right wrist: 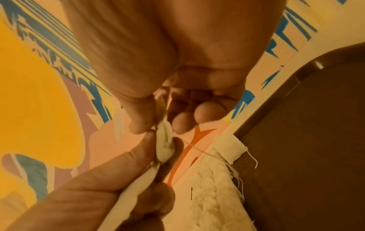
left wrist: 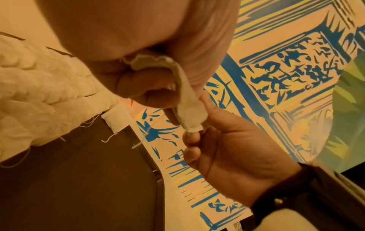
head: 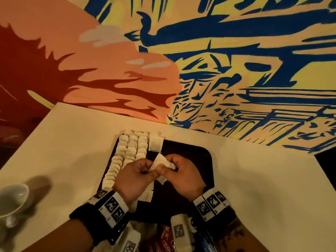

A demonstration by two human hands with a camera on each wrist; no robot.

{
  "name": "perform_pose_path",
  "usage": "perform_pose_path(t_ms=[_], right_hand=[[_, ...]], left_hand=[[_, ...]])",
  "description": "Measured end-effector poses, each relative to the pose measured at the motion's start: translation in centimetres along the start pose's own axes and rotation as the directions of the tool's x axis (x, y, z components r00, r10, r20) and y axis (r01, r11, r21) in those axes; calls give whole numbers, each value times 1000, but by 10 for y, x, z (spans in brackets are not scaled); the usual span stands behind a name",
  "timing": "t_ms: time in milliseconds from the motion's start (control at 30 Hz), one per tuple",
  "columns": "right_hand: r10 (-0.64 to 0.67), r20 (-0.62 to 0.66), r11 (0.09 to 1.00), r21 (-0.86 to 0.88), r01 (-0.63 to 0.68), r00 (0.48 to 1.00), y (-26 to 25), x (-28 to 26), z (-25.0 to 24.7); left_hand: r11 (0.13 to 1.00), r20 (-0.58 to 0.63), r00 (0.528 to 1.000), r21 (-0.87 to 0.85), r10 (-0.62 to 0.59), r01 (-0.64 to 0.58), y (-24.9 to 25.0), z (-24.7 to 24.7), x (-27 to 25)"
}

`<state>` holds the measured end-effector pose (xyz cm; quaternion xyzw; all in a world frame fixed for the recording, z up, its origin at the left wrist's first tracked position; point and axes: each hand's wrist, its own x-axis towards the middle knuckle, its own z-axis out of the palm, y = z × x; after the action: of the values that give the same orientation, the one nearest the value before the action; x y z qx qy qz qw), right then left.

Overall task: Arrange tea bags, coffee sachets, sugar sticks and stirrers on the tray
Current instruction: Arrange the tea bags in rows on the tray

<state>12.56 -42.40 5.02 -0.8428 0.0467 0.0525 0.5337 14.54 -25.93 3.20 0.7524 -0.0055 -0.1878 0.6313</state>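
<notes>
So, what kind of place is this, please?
Probably a café or a hotel tea corner: a painted mural wall, a white cup on the table, and a dark tray with rows of tea bags.

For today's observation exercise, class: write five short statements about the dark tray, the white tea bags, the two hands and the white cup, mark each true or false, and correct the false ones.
1. Both the left hand and the right hand pinch one white paper tea bag. True.
2. The dark rounded tray is completely filled. False: its right part is bare.
3. The rows of white tea bags lie on the tray's left side. True.
4. The white ceramic cup stands on the tray. False: it stands on the pale table, left of the tray.
5. The held bag lies flat on the tray. False: it is held above it.
</notes>
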Motion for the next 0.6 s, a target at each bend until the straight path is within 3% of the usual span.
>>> perform_pose_path(t_ms=[67, 167, 233, 300, 400, 467, 533, 600], right_hand=[[-4, 11, 999, -42, 4, 1000, 1, 1, -3], [20, -64, 992, -122, -28, 998, 12, 7, -13], [63, -97, 983, -168, -79, 993, 25, 13, -21], [114, -80, 959, -251, -130, 990, 40, 17, -28], [212, 79, 883, -443, -156, 974, 54, 19, -24], [288, 291, 817, -572, -76, 912, 59, 16, -15], [350, 429, 771, -637, 4, 833, 61, 18, -5], [371, 430, 743, -669, 15, 823, 61, 29, -1]], left_hand=[[1000, 6, 1000, 14, -8, 8, 2, 4, -2], [981, -78, 977, -21, -196, 195, -12, 0, 7], [927, -70, 935, -170, -349, 334, -20, -7, 12], [834, -30, 907, -407, -420, 373, -22, -13, 12], [656, 36, 835, -600, -549, 457, -24, -30, 12], [553, 87, 788, -665, -609, 501, -21, -43, 10], [532, 70, 788, -700, -612, 476, -19, -52, 12], [513, 64, 783, -722, -619, 464, -20, -58, 14]])
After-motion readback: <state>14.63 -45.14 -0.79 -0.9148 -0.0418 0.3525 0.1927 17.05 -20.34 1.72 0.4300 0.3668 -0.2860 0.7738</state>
